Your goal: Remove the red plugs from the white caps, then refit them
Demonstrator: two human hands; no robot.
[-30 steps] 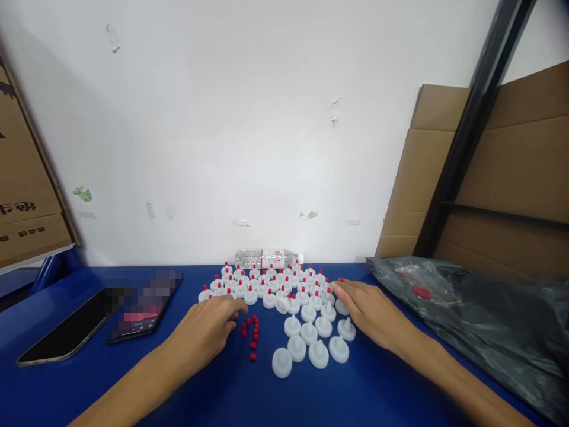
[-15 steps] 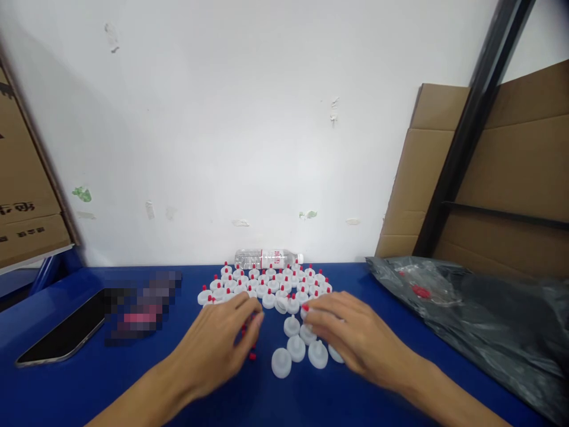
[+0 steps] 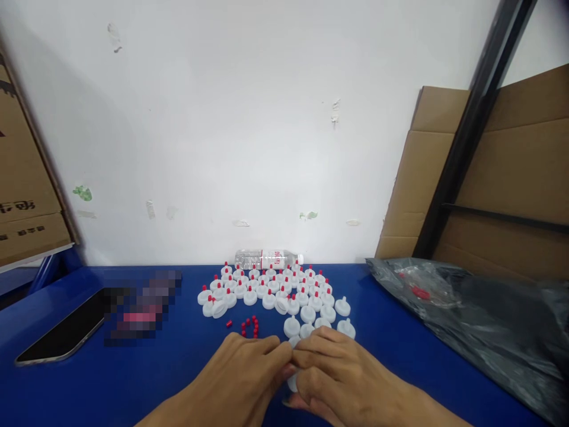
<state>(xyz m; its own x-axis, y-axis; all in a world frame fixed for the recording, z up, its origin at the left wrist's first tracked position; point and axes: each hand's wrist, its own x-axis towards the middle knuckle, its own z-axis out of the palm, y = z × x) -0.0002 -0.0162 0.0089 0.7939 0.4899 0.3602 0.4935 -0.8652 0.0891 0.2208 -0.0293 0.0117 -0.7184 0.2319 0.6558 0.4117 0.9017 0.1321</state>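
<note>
My left hand (image 3: 251, 367) and my right hand (image 3: 344, 373) meet low in the middle, fingers closed. Between them shows part of a white nozzle cap (image 3: 292, 382), gripped by my right fingers. My left thumb and fingertips pinch against its upper side; anything small in them is hidden. Loose red tip caps (image 3: 255, 326) lie just beyond my left hand. Several white nozzle caps without red tips, such as one white cap (image 3: 292, 326), stand beyond my right hand. Farther back is a cluster of white caps with red tips (image 3: 268, 299).
A clear plastic bottle (image 3: 267, 259) lies against the wall behind the caps. On the left are a phone (image 3: 66, 329) and a blurred-out item (image 3: 144, 308). A dark plastic bag (image 3: 480, 314) covers the right side, with a clear bag of red pieces (image 3: 422, 290) on it.
Both hands have drawn closer to me and come together around a white nozzle cap. The red tip caps and the white caps at the right, covered before, now show.
</note>
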